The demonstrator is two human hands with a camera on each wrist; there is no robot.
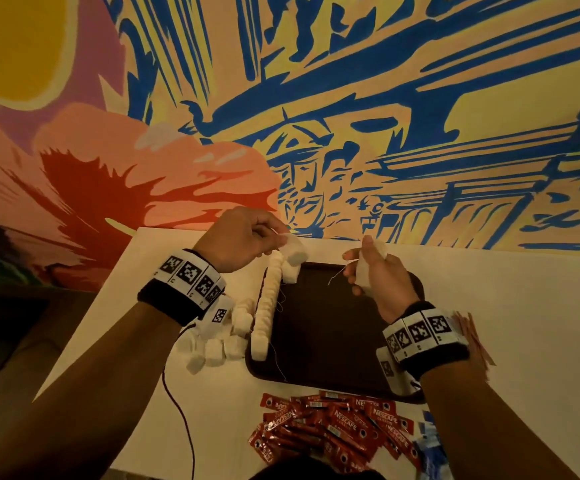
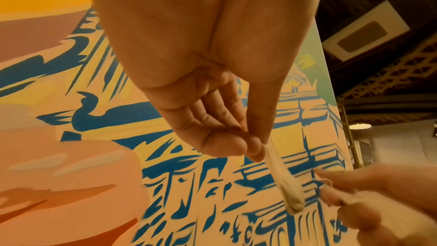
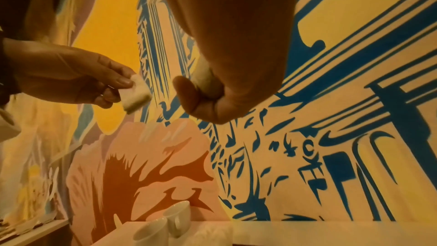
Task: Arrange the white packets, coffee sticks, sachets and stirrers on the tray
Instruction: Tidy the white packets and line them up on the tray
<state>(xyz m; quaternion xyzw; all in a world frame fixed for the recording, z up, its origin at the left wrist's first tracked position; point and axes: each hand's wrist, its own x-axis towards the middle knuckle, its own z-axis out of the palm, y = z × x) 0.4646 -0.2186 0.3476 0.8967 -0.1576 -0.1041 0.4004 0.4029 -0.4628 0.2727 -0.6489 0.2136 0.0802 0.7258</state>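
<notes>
left hand pinches a white packet above the tray's far-left corner | right hand curls round more white packets over the dark tray | packet row along tray's left rim, loose ones outside | Nescafé sticks heaped near edge | stirrers behind right wrist | two white cups by the mural wall
</notes>
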